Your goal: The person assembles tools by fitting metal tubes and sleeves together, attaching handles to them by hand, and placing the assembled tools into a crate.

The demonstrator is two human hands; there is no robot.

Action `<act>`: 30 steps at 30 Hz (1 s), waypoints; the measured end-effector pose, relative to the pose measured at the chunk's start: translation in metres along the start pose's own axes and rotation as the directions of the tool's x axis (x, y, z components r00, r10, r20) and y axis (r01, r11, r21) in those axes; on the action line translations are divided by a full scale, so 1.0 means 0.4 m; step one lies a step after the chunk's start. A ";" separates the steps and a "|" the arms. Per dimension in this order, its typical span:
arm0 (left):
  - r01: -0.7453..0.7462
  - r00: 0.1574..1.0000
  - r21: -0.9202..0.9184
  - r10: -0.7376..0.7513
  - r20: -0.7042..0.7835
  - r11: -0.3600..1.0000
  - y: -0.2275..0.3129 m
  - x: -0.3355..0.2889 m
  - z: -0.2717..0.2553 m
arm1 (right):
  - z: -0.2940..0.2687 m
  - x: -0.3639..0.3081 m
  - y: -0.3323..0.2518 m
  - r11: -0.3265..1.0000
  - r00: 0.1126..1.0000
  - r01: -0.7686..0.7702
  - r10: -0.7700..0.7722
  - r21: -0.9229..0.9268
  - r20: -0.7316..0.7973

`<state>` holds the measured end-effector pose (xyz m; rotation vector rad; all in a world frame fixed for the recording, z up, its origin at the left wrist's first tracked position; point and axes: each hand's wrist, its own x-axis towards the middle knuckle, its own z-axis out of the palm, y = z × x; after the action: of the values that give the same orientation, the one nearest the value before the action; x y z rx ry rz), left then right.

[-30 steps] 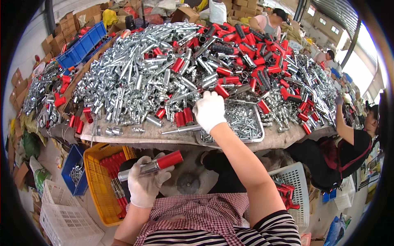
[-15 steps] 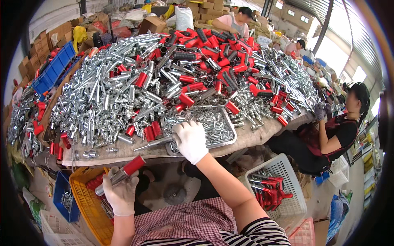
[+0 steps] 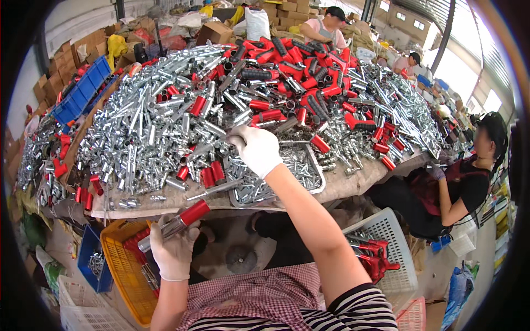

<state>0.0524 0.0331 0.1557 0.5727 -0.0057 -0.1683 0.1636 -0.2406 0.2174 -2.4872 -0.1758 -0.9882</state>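
Note:
My left hand (image 3: 172, 252), in a white glove, is closed round a silver metal tube with a red sleeve (image 3: 195, 212) on its upper end. It holds the tube tilted in front of the table's near edge. My right hand (image 3: 258, 150), also gloved in white, reaches over a tray (image 3: 318, 175) of small metal pins and screws to the heap behind it. Its thumb and fingertips are pinched together at the metal parts (image 3: 218, 128); what lies between them is too small to name. A thin metal rod with a thicker handle (image 3: 216, 190) rests across the tray's left edge.
A yellow crate (image 3: 113, 265) and a blue bin (image 3: 88, 270) stand at lower left. A white basket (image 3: 406, 265) holds red-handled tools at lower right. One co-worker (image 3: 464, 182) sits at the right; others work behind the heap.
My right hand has moved up from the tray to the heap behind it. My left hand still holds the red-sleeved tube. The whole view has shifted slightly.

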 end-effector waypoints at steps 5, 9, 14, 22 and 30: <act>0.000 1.000 -0.031 0.000 0.013 1.000 0.011 -0.010 -0.010 | 0.057 0.112 0.049 0.987 0.974 0.034 0.003 -0.160 0.227; -0.036 0.995 -0.062 0.041 0.086 0.997 0.045 -0.004 -0.061 | 0.031 0.203 0.027 0.998 0.990 0.028 -0.020 -0.058 0.140; -0.091 0.996 -0.169 0.090 -0.010 0.981 0.069 0.037 -0.069 | 0.044 -0.015 -0.123 0.824 0.887 0.285 -0.420 0.489 0.190; 0.142 0.989 -0.036 -0.141 0.038 0.989 0.024 0.022 -0.026 | -0.021 -0.228 -0.217 0.826 0.983 -0.161 0.087 0.540 0.160; 0.177 0.980 0.017 -0.178 0.091 0.984 -0.054 0.005 0.029 | -0.092 -0.255 -0.161 0.798 0.980 -0.188 0.114 0.573 0.162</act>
<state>0.0503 0.0088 0.1537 0.5734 -0.0452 -0.3687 0.0479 -0.1953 0.1955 -1.9456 -0.2701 -0.5940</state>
